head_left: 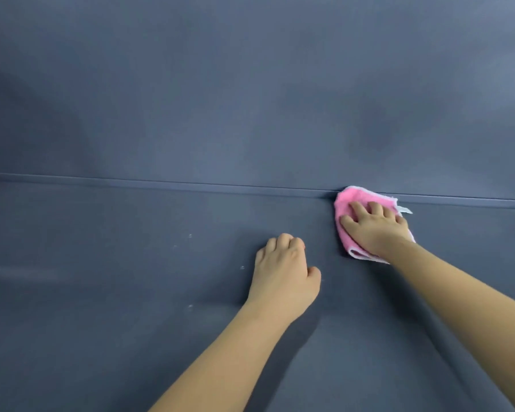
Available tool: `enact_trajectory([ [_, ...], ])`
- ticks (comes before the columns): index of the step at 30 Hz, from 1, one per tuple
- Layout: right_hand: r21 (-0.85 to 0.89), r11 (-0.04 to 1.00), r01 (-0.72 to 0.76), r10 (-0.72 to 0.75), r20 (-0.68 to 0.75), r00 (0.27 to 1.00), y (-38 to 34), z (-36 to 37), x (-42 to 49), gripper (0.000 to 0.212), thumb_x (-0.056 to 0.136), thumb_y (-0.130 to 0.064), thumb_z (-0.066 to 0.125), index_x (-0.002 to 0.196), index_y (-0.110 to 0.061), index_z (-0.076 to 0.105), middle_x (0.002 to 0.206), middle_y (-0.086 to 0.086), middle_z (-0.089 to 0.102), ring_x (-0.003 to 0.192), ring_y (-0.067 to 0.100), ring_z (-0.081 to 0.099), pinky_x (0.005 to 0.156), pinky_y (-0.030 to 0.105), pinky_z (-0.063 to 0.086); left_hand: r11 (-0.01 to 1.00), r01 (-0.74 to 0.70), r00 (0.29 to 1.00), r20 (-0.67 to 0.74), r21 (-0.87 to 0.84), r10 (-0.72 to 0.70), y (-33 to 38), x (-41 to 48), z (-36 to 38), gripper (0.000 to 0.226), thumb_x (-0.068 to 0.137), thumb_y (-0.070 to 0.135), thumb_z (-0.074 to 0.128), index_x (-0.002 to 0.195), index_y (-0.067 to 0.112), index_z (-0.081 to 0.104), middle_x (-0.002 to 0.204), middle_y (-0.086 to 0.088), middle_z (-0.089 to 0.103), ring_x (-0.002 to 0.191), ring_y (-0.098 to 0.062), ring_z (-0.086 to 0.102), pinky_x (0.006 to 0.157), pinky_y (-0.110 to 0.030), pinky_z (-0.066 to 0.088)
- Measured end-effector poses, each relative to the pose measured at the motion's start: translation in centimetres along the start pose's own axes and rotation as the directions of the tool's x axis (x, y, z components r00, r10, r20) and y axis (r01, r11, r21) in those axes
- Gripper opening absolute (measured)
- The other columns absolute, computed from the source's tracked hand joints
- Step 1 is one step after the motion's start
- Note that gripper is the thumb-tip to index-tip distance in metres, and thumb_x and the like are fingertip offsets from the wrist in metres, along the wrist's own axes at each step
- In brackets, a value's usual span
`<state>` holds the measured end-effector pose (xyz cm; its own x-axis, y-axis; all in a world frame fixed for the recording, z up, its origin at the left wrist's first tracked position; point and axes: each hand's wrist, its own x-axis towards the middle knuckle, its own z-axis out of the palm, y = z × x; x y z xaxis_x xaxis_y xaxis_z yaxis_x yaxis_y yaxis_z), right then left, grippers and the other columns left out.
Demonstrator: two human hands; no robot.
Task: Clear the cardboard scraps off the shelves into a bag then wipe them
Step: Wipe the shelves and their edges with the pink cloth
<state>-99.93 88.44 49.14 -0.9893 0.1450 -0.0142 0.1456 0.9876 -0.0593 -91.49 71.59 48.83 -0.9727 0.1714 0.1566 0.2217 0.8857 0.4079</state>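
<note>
A dark blue-grey shelf (131, 292) fills the lower half of the view. My right hand (375, 227) lies flat on a folded pink cloth (347, 200) with white edging, pressing it onto the shelf close to the seam where the shelf meets the back panel. To its left, nearer to me, my left hand (283, 272) rests on the shelf with its fingers curled under, holding nothing. No cardboard scraps or bag are in view.
The back panel (250, 99) rises behind the seam (161, 184) that runs across the view. A few tiny pale specks (190, 306) dot the shelf left of my left hand.
</note>
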Motion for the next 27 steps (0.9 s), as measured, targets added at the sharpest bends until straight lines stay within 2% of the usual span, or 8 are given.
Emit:
enact_trajectory([
  [3, 0.044, 0.998, 0.044, -0.044, -0.016, 0.999, -4.4, 0.4, 0.6, 0.052, 0.096, -0.043, 0.024, 0.143, -0.021, 0.027, 0.149, 0.014, 0.027, 0.138, 0.033, 0.024, 0.112, 0.046, 0.016, 0.998, 0.008, 1.000, -0.018, -0.064, -0.009, -0.3, 0.1, -0.2, 0.029, 0.092, 0.014, 0.040, 0.120, 0.012, 0.046, 0.128, 0.000, 0.046, 0.121, -0.021, 0.040, 0.101, -0.028, 0.029],
  [5, 0.066, 0.988, 0.136, -0.136, -0.011, 0.991, -7.0, 0.7, -0.4, 0.053, 0.095, -0.045, 0.025, 0.144, -0.022, 0.027, 0.150, 0.012, 0.026, 0.138, 0.032, 0.023, 0.113, 0.045, 0.015, 0.975, 0.023, 0.993, -0.104, -0.220, -0.046, -0.7, 0.1, -0.5, 0.018, 0.089, 0.006, 0.042, 0.104, 0.014, 0.049, 0.118, -0.002, 0.053, 0.114, -0.022, 0.046, 0.093, -0.028, 0.034],
  [8, 0.082, 0.966, 0.244, -0.246, 0.017, 0.969, -7.9, 0.5, -3.3, 0.055, 0.096, -0.047, 0.023, 0.147, -0.028, 0.020, 0.154, 0.007, 0.018, 0.143, 0.028, 0.015, 0.116, 0.043, 0.009, 0.895, 0.035, 0.957, -0.244, -0.445, -0.159, -1.1, -0.2, -1.4, 0.021, 0.084, -0.004, 0.044, 0.085, 0.015, 0.051, 0.085, 0.003, 0.055, 0.091, -0.022, 0.052, 0.076, -0.027, 0.038],
  [10, 0.093, 0.945, 0.312, -0.315, 0.012, 0.949, -6.7, 0.4, -6.1, 0.054, 0.097, -0.049, 0.024, 0.148, -0.031, 0.018, 0.157, 0.004, 0.014, 0.145, 0.024, 0.010, 0.118, 0.041, 0.006, 0.902, 0.046, 0.934, -0.301, -0.429, -0.191, -1.6, -0.6, -2.2, 0.019, 0.083, -0.005, 0.044, 0.082, 0.009, 0.057, 0.071, 0.005, 0.051, 0.077, -0.023, 0.049, 0.068, -0.030, 0.036],
  [14, 0.074, 0.939, 0.337, -0.339, 0.023, 0.941, -2.2, 0.2, -11.1, 0.061, 0.090, -0.059, 0.016, 0.147, -0.039, 0.015, 0.158, -0.005, 0.011, 0.146, 0.015, 0.006, 0.117, 0.034, 0.005, 0.967, 0.112, 0.958, -0.232, -0.228, -0.166, -2.6, -0.4, -2.7, 0.019, 0.087, 0.002, 0.043, 0.094, 0.005, 0.061, 0.099, -0.009, 0.061, 0.097, -0.029, 0.053, 0.080, -0.035, 0.040],
  [18, 0.087, 0.982, 0.169, -0.170, 0.007, 0.985, 1.0, -0.3, -10.8, 0.050, 0.097, -0.047, 0.028, 0.145, -0.038, 0.020, 0.156, -0.003, 0.017, 0.144, 0.018, 0.014, 0.116, 0.037, 0.011, 0.988, 0.135, 0.982, -0.126, -0.070, -0.143, -2.8, 0.2, -1.9, 0.025, 0.091, 0.009, 0.043, 0.111, 0.010, 0.058, 0.118, -0.007, 0.057, 0.114, -0.026, 0.046, 0.093, -0.034, 0.037],
  [23, 0.079, 0.995, 0.066, -0.066, -0.007, 0.998, -2.3, -0.1, -8.4, 0.050, 0.097, -0.043, 0.027, 0.145, -0.027, 0.025, 0.152, 0.008, 0.023, 0.140, 0.029, 0.020, 0.114, 0.044, 0.014, 0.990, 0.137, 0.986, -0.102, 0.024, -0.133, -2.7, 0.4, -1.7, 0.029, 0.092, 0.014, 0.042, 0.118, 0.012, 0.054, 0.127, -0.005, 0.051, 0.120, -0.026, 0.041, 0.097, -0.035, 0.032],
  [27, 0.075, 0.983, 0.166, -0.162, -0.048, 0.986, -5.7, 0.7, -10.7, 0.053, 0.096, -0.045, 0.028, 0.145, -0.027, 0.025, 0.153, 0.008, 0.021, 0.141, 0.028, 0.019, 0.114, 0.043, 0.013, 0.989, 0.147, 0.985, -0.090, 0.019, -0.144, -2.8, 0.1, -1.7, 0.031, 0.092, 0.015, 0.043, 0.120, 0.012, 0.054, 0.129, -0.006, 0.050, 0.122, -0.027, 0.040, 0.098, -0.036, 0.032],
])
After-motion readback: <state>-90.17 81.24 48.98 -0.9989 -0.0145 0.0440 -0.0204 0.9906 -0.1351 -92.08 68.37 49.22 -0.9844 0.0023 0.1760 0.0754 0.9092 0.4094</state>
